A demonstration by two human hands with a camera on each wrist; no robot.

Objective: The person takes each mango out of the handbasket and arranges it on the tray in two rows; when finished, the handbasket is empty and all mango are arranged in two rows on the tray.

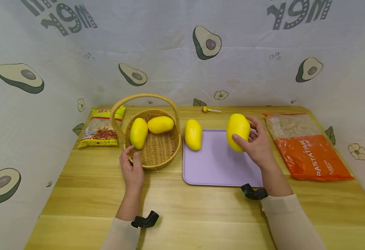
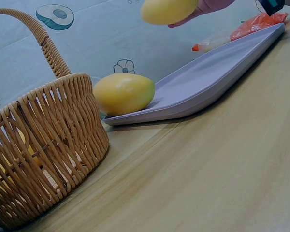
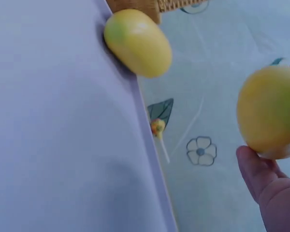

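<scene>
My right hand (image 1: 260,147) holds a yellow mango (image 1: 238,132) above the lilac tray (image 1: 213,170), thumb on the near side and fingers behind. In the right wrist view, the held mango (image 3: 273,111) shows a greenish patch. Another mango (image 1: 193,134) lies at the tray's left edge. My left hand (image 1: 133,173) grips the front-left rim of a wicker basket (image 1: 157,166) with an arched handle. Inside lie two more mangoes, one upright along the left side (image 1: 139,133) and one across the back (image 1: 160,124). The left wrist view shows the basket's side (image 2: 53,140), but not the hand.
Behind the basket, to its left, lies a yellow food packet (image 1: 101,128). An orange pasta bag (image 1: 310,149) lies right of the tray. A lollipop (image 1: 210,110) is near the table's back edge. Patterned sheeting (image 1: 169,52) surrounds the wooden table (image 1: 182,215).
</scene>
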